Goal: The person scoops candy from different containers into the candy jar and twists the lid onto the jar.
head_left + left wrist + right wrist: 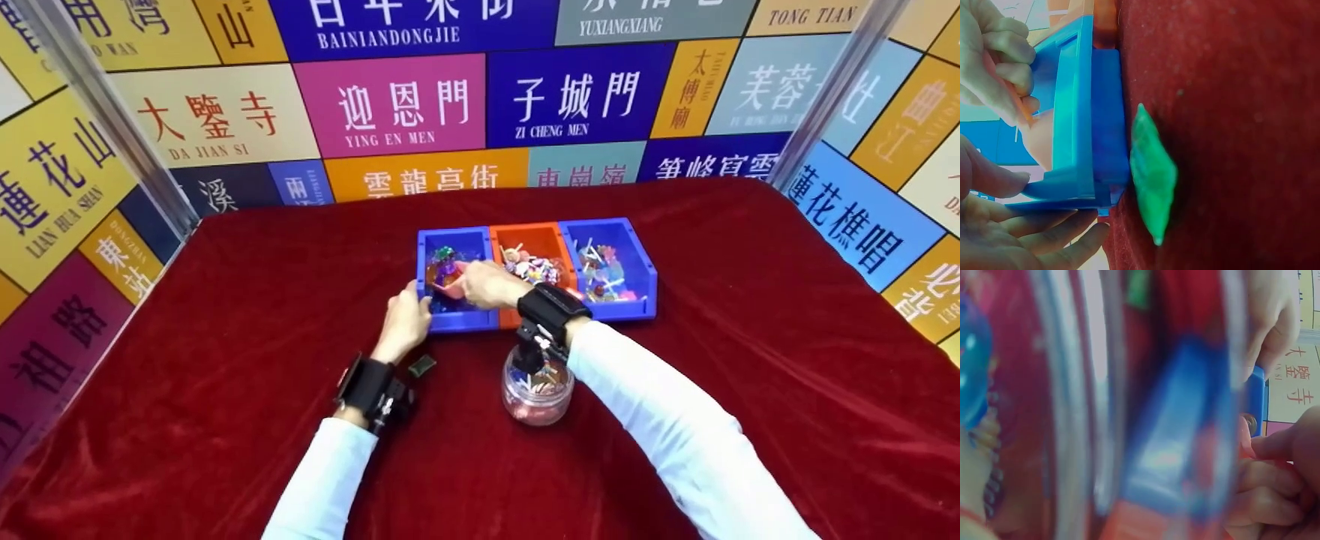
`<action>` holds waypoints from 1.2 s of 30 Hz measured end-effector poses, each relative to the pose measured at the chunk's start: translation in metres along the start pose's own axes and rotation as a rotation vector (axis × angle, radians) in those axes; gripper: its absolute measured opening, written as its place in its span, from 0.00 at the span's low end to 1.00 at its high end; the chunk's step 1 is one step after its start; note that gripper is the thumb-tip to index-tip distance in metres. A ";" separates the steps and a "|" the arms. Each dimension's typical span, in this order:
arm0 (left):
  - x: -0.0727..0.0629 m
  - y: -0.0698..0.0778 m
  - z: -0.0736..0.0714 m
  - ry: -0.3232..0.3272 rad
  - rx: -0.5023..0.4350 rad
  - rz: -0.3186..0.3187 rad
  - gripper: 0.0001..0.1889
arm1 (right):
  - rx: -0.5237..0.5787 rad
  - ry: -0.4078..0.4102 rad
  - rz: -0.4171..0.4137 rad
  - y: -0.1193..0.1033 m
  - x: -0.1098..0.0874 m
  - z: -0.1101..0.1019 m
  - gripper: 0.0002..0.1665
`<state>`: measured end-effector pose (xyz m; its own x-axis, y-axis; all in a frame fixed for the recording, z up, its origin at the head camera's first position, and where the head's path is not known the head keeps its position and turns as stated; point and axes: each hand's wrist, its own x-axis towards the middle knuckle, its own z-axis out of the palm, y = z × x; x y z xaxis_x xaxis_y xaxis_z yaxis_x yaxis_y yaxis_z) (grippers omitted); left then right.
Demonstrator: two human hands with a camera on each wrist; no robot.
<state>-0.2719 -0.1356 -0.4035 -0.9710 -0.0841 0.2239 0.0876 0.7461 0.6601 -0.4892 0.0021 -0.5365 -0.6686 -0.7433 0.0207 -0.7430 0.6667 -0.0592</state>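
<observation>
My right hand [491,285] grips the handle of a pink scoop [1039,138], whose bowl dips into the left blue bin [457,321]. Wrapped candies [445,255] in green and purple lie inside that bin, by the scoop. On the bin's left side wall, my left hand [405,322] pinches the edge, thumb inside and fingers along the outside in the left wrist view. A green wrapped candy [1154,174] lies on the red cloth in front of this bin, close to the left hand. My right forearm passes just above an open clear jar [536,405] holding candies.
Joined to the left bin are an orange bin [531,234] with lollipops and mixed candies, and another blue bin [641,281] with lollipops. Red cloth [225,360] covers the table. A patterned sign wall [390,105] and metal posts [847,82] stand behind.
</observation>
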 end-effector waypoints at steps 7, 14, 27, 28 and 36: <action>0.000 0.001 -0.002 -0.029 0.000 -0.019 0.17 | 0.281 -0.110 0.165 -0.132 -0.121 -0.179 0.19; -0.001 0.003 -0.002 -0.044 -0.006 -0.036 0.20 | 0.355 -0.030 0.167 -0.133 -0.132 -0.176 0.20; -0.001 0.000 -0.001 -0.022 -0.020 -0.019 0.18 | 0.479 0.083 0.207 -0.131 -0.151 -0.180 0.14; -0.001 0.000 0.000 -0.022 -0.025 -0.021 0.18 | 0.483 0.091 0.200 -0.130 -0.152 -0.180 0.14; -0.002 0.002 -0.001 -0.033 -0.042 -0.036 0.22 | 0.522 0.093 0.208 -0.124 -0.160 -0.189 0.16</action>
<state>-0.2698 -0.1346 -0.4019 -0.9805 -0.0875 0.1761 0.0614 0.7143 0.6971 -0.2952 0.0488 -0.3435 -0.8167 -0.5755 0.0426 -0.4979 0.6653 -0.5563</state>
